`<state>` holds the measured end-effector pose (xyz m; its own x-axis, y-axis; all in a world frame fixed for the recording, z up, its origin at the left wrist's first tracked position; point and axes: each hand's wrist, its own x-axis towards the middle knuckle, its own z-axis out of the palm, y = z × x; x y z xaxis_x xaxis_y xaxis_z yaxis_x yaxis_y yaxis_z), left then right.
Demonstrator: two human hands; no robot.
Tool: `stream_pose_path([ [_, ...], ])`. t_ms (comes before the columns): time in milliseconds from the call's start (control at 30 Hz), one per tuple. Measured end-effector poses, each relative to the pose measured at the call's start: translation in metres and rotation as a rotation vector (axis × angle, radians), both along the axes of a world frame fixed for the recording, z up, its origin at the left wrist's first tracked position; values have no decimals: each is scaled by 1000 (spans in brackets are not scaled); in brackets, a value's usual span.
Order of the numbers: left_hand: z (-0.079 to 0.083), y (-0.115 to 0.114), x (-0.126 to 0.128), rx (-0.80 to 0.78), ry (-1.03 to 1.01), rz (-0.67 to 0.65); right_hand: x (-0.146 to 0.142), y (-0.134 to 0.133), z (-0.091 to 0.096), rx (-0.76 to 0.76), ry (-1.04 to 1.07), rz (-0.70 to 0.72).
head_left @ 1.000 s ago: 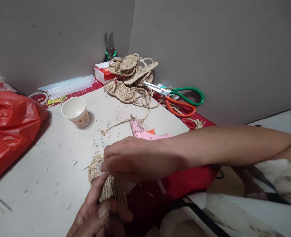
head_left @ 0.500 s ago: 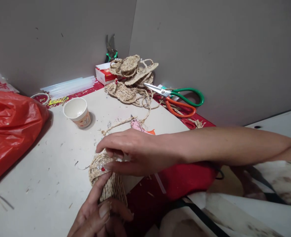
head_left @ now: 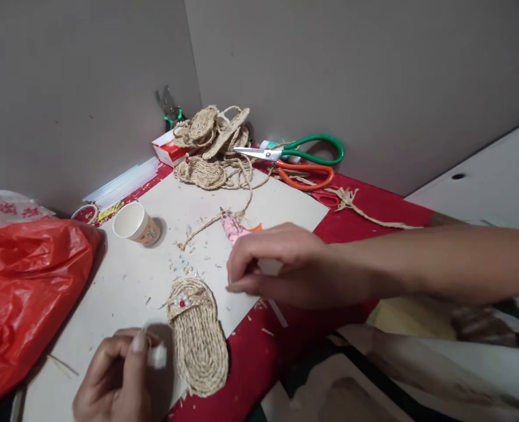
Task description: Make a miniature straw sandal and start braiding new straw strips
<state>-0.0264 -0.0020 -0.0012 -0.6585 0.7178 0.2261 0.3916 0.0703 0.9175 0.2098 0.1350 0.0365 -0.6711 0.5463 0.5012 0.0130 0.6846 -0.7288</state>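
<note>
As L hand curls nr, straw sandal, oval coils; clear/red beads

2 hands, 1 cup, 1 glue gun, 1 pruner

Gap between paper cup and woven slipper, red bag blocking left

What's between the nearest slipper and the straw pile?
In the head view, shiny bits, a straw cord and the pink glue gun lie between slipper and pile.
</note>
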Motion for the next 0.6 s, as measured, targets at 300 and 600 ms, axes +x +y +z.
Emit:
stream_pose_path([
  [300, -20, 7, -3, -266, 305, -267, -9, 3, -28, -211, -183, 155],
  [600, -24, 17, -12, -221, 139, -309, -7, 20, -34, 180, -157, 324],
])
